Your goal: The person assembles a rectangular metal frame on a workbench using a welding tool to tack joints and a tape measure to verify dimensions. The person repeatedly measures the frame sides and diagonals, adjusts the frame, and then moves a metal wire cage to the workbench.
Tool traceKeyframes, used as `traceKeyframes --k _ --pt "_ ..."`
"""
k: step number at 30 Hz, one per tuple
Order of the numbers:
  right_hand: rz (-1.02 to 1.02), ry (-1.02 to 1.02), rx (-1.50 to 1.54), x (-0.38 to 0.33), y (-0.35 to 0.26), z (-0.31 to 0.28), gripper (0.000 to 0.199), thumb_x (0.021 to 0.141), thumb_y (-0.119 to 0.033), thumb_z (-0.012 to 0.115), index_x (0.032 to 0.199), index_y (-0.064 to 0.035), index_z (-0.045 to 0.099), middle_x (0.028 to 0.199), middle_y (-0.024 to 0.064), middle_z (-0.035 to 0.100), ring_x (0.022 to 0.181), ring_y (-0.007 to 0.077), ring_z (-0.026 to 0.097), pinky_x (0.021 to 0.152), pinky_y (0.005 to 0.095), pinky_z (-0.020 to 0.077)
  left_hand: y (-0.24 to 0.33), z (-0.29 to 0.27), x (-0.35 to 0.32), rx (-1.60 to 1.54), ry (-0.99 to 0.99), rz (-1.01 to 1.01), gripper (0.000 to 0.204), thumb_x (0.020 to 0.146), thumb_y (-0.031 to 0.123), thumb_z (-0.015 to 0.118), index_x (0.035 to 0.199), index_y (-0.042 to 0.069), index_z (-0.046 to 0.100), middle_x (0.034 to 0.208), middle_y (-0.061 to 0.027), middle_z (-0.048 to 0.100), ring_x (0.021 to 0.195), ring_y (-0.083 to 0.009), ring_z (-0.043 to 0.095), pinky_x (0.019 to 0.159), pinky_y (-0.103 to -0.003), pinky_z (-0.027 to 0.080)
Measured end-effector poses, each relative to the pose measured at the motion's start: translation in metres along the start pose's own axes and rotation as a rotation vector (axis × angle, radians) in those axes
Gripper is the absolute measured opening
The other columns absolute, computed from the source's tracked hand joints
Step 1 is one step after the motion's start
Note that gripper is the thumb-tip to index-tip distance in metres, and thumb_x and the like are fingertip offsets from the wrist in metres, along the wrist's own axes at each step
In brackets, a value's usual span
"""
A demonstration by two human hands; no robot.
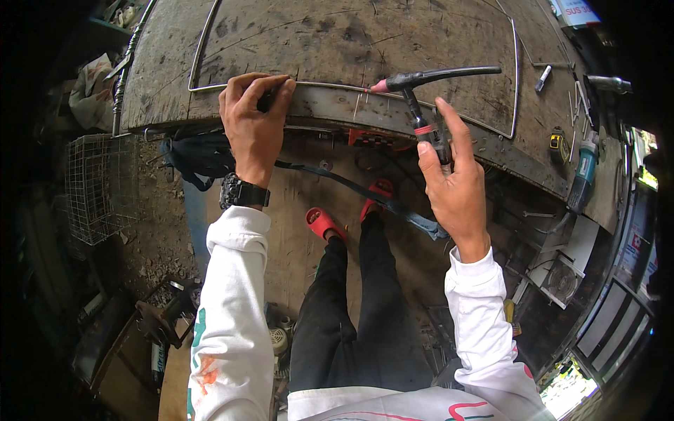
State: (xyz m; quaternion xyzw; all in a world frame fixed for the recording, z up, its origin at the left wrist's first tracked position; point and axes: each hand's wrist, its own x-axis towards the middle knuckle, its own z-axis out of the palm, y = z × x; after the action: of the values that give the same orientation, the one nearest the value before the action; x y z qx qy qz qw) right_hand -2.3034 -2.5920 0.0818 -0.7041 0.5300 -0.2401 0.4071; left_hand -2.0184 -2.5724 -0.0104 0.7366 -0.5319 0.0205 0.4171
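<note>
On the wooden workbench (309,52) lies a large rectangular frame of thin metal wire (199,49), its near side running along the bench's front edge. My left hand (253,105) is closed at that near wire, thumb and forefinger together on it; a dark gap under the fingers hides part of the grip. My right hand (456,175) grips a black TIG welding torch (421,112) by its handle. The torch's pink nozzle (380,87) points left, just at the wire near a small reddish mark, and its long black back cap reaches out to the right.
A metal strip (330,105) edges the bench. At the right lie a marker (543,78), a tape measure (559,147), thin rods and a teal angle grinder (584,168). A dark cable (337,179) hangs below the bench. A wire basket (90,186) stands at left.
</note>
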Motion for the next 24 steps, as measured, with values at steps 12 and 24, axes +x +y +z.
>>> traceKeyframes --k 12,24 --pt "-0.175 0.061 -0.077 -0.001 0.013 0.012 0.057 0.106 -0.012 0.064 0.16 -0.0151 0.046 0.134 0.0133 0.071 0.079 0.0145 0.065 0.073 0.0295 0.0542 -0.001 0.001 -0.001 -0.001 -0.016 -0.004 0.018 0.091 0.027 0.085 0.105 0.015 0.084 0.113 -0.0039 0.073 0.111 -0.0252 0.061 0.1 -0.039 0.048" --pt "-0.238 0.191 -0.058 -0.006 0.026 0.024 0.064 0.106 -0.013 0.065 0.163 -0.0081 0.037 0.121 0.0154 0.071 0.08 0.0165 0.072 0.069 0.0308 0.0575 0.0 0.001 0.002 0.021 -0.016 -0.005 0.017 0.089 0.029 0.085 0.102 0.017 0.085 0.112 -0.0024 0.072 0.111 -0.0263 0.061 0.099 -0.041 0.048"
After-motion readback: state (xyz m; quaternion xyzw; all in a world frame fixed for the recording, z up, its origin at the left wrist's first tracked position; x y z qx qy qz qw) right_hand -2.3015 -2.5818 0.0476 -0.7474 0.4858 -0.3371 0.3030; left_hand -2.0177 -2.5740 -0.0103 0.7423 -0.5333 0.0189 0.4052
